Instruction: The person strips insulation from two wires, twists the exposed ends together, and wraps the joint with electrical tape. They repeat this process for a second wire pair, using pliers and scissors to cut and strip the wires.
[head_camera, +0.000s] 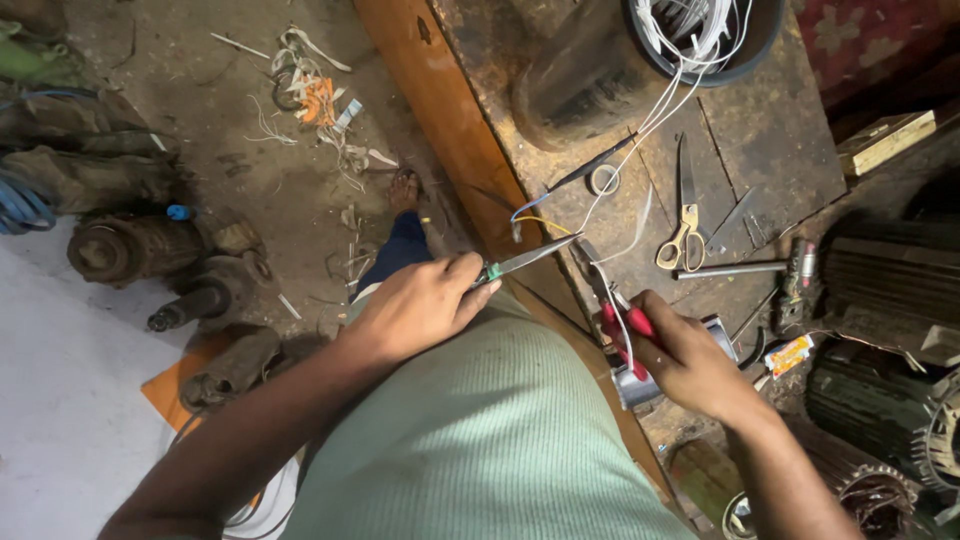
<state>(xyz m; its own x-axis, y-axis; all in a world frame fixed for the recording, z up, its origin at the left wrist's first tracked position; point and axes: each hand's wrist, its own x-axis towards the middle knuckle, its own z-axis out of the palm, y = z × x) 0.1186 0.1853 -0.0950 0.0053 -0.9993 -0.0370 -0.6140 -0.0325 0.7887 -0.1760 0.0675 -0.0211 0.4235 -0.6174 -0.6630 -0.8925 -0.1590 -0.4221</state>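
- Left hand (420, 305): closed in a fist round the green-handled tool (522, 260), a slim pointed metal instrument; its tip points up and to the right, toward the bunched wire ends.
- Right hand (690, 360): fingers wrapped tight about the red-handled pliers (620, 325). The pliers' nose points up and left, over the bench edge; whether it bites a wire cannot be told.
- White wires (650, 120): a loose bundle runs down from the round dark housing to the space between the two hands. One strand passes just beside the pliers' nose.
- Blue and yellow wire ends (527, 212): short coloured leads, lying just above the tip of the green-handled tool.
- Workbench (770, 140): a rusty, stained metal top with an orange-painted edge (440, 120) running diagonally.
- Scissors (684, 215): yellow-handled, blades together, lying flat on the bench, well to the right of the wires.
- Tape roll (604, 179): a small ring, flat on the bench just beside the wire bundle.
- Metal rod (730, 269): lies level, below the scissors' handles.
- Round dark housing (700, 40): at the far end of the bench, coils of white wire inside.
- Floor at left: an old motor (120, 250) and scraps of wire and tape (315, 95).
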